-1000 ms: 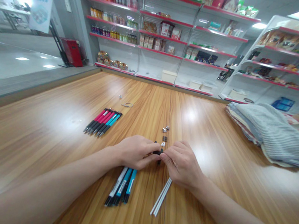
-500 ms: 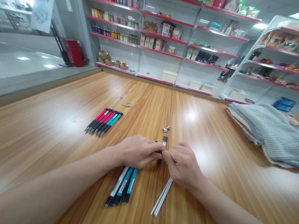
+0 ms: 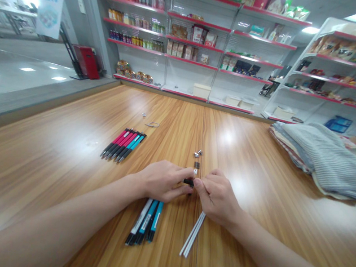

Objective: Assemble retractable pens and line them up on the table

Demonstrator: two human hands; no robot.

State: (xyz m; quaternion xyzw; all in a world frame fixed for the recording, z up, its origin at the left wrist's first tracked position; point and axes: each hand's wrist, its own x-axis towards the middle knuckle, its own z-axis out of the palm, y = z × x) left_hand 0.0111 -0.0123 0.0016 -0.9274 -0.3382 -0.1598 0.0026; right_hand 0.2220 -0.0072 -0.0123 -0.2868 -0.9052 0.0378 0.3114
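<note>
A short black pen part (image 3: pixel 188 181) sits between my two hands, mostly covered by fingers. My left hand (image 3: pixel 165 180) has its thumb and forefinger around it. My right hand (image 3: pixel 218 195) is closed, with its thumb pressed at the part's right end. Beneath my left hand lie several pen barrels (image 3: pixel 146 224), white and blue with black ends. White refill tubes (image 3: pixel 192 236) stick out from below my right hand. Just beyond the fingers are small dark pieces (image 3: pixel 197 165) and silver metal tips (image 3: pixel 198 153).
Several red and blue pens (image 3: pixel 123 145) lie in a row at the left of the wooden table (image 3: pixel 56 168). Farther back are a thin loop (image 3: pixel 152 124) and a tiny metal bit (image 3: pixel 144 114). Folded cloths (image 3: pixel 327 158) are stacked at the right. Stocked shelves (image 3: pixel 196 41) stand behind the table.
My left thumb and forefinger have parted slightly, so more of the black pen part shows. My right hand stays almost where it was.
</note>
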